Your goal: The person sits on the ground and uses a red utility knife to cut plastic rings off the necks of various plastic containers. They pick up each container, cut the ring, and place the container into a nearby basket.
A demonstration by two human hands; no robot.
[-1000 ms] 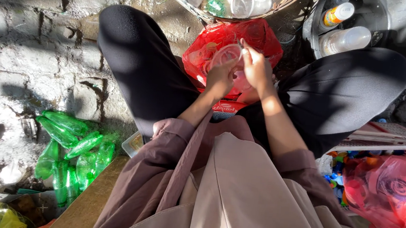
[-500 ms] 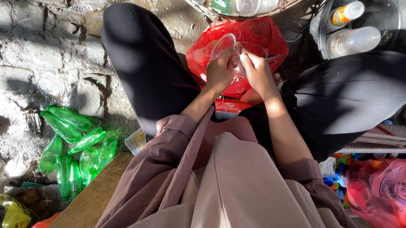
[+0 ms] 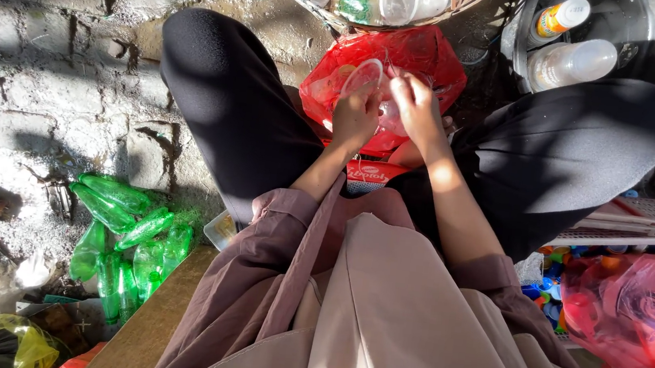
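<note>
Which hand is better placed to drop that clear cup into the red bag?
Left, probably. The left hand grips the clear plastic cup at its rim, right above the red bag; the right hand only pinches at its side.

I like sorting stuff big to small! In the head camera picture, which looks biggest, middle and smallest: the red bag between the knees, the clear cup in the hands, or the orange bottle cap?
1. Red bag
2. Clear cup, held by the left hand and right hand
3. Orange bottle cap; it sits a bit farther off, yet clearly looks smallest.

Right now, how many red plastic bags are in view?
2: one red bag on the ground between the knees, under both hands; another red bag at lower right beside the white crate. Others may be hidden.
</note>
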